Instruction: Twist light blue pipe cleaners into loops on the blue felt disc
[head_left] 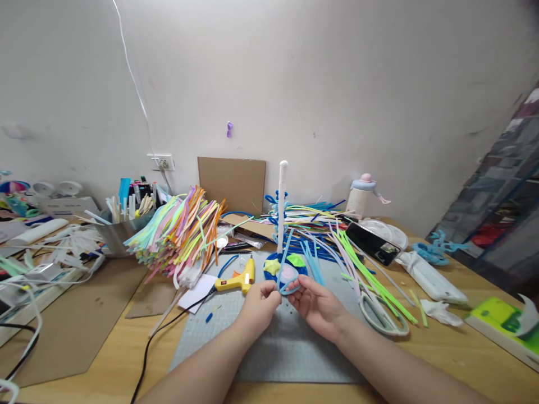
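Pinching a bent light-blue pipe cleaner (pixel 286 255), left hand (pixel 261 304) and right hand (pixel 319 307) almost meet.

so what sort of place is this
Probably a craft workspace: a big bundle of colourful fuzzy stems, a yellow glue gun and green-handled scissors lie around the grey work mat.

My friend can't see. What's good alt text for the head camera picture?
A left hand and right hand hold a bent light-blue fuzzy strip by a blue disc and white post. A yellow glue gun lies nearby.
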{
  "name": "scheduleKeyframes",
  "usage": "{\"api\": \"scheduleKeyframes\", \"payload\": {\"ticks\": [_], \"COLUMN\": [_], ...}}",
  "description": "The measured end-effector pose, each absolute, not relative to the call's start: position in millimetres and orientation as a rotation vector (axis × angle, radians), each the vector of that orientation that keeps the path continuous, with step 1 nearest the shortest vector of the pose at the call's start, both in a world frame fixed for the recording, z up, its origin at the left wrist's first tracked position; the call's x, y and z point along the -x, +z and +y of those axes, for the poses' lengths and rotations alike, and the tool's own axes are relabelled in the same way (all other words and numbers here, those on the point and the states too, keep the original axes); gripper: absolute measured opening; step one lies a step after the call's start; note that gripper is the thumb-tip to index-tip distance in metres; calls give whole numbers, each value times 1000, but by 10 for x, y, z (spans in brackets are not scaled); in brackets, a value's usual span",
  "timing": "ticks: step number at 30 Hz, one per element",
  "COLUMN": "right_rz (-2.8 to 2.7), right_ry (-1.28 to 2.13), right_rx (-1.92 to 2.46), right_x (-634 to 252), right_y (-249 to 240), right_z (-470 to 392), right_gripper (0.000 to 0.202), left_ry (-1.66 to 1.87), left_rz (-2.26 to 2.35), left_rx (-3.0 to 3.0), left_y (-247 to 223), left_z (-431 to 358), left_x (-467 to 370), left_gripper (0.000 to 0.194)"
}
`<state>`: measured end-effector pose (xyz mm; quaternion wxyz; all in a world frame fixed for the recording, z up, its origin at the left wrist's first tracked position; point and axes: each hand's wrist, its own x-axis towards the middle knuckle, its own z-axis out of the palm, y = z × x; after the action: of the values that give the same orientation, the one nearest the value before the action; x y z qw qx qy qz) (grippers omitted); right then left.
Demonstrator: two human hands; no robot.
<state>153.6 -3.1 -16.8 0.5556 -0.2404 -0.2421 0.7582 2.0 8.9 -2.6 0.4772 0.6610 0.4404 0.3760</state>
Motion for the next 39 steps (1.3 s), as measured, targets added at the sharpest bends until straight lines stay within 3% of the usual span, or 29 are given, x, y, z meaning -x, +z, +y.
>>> {"api": "scheduleKeyframes", "payload": {"ticks": [12,19,25,33,39], "right_rz": [-561,-560,-1011,-1853,-1774], "right_ry": [1795,1688,1431,578,645], "right_rx": [530,665,845,1092,1160], "right_x": [-1547,-1536,-1579,-1790,-1758], "right_y": [-110,-112,-63,45,4], "right_z": [-67,-46,-34,-59,-62], "right_gripper": [15,13,21,27,34], "left_ry": [890,923,991,956,1033], "left_rz": [1041,1114,1131,1189,1281], "left_rx": [-1347,-1498,-1587,-1737,-1900], "left_y": [14,-1,41,-9,-16], "left_z": [105,78,85,136,129], "left_x": [-46,-39,1,43,64], "left_gripper": [13,13,13,15,19]}}
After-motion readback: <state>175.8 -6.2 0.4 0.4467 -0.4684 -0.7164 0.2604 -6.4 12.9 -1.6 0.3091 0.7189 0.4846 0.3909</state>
